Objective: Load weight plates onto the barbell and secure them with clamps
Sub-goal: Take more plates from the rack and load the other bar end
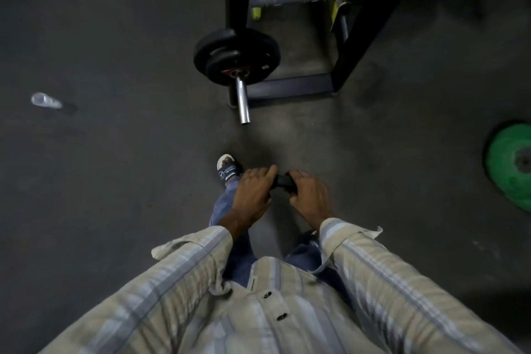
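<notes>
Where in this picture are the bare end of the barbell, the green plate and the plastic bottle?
barbell sleeve (242, 100), head view, on its bare steel shaft.
green plate (508, 164), head view, on its flat face.
plastic bottle (45, 101), head view, on its clear body.

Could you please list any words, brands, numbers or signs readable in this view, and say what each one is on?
No text here can be read for certain.
Sandal strap: a round emblem and white lettering, too small to read.
Shirt placket tag: small print, blurred.
Black weight plates: red hub label, unreadable.
</notes>
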